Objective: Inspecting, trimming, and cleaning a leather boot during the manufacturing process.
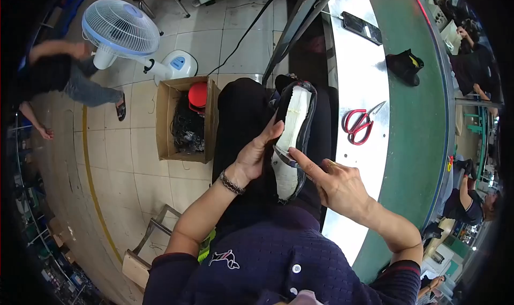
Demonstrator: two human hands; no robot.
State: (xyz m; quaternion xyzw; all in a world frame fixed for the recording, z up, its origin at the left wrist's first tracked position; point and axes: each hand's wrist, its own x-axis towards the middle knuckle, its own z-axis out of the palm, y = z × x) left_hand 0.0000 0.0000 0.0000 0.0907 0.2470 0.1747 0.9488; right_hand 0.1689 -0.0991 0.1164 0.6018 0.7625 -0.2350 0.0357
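Note:
A black shoe (309, 124) lies sole-up across my lap, its pale insole (296, 117) facing me. My left hand (256, 154) grips the shoe's left edge, thumb pressed on the insole; a beaded bracelet circles that wrist. My right hand (336, 184) is at the shoe's near end, index finger stretched out and pushing on the insole beside a small dark tool-like piece (285, 157). Whether the right hand holds that piece is not clear.
Red-handled scissors (360, 124) lie on the metal bench edge (358, 74) to my right, with a black pouch (405, 65), a phone (362, 27) and a green belt (417, 117) beyond. A cardboard box (184, 120) and fan (120, 29) stand on the floor left. Another person (69, 74) crouches far left.

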